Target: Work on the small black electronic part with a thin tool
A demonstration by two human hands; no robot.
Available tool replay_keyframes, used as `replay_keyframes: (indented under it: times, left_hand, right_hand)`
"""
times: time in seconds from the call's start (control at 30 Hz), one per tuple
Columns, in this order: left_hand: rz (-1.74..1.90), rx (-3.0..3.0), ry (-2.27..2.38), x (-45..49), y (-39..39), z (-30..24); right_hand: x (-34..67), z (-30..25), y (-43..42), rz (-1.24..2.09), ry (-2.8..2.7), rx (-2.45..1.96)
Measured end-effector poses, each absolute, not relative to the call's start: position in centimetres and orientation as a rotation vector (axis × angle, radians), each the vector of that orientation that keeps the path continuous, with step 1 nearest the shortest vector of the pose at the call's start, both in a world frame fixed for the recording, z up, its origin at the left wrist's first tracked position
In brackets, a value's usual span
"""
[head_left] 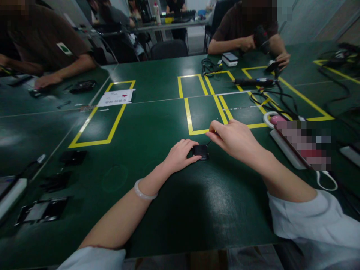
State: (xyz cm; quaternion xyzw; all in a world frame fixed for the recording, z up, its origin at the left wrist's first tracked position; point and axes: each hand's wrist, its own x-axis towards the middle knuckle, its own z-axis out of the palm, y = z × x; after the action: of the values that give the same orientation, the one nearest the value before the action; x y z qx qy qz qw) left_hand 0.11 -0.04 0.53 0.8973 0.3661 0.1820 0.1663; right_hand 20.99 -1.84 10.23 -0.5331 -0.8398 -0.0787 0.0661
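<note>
Pale sleeves (305,217) sit closest. On the green desk (165,213), fingers of the left hand (180,154) pinch a small black box (200,151), while those of the right hand (235,138) pinch a thin stick (209,143) by its corner. The box looks light, hard and maybe slick, so holding two sides seems best.

smooth, glossy tabletop (157,116), plastic-looking block (200,151), polished bracelet (142,193), matt cloth sleeve (306,215), paper sheet (112,98)
</note>
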Motion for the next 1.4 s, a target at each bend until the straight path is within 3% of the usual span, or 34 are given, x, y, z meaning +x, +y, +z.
replay_keyframes:
  times: [1.4]
  left_hand:
    - [0.518, 2.541, 1.049, 0.14, -0.11, 0.58]
  right_hand:
    - [21.17, 10.27, -1.78, -0.142, -2.525, -1.582]
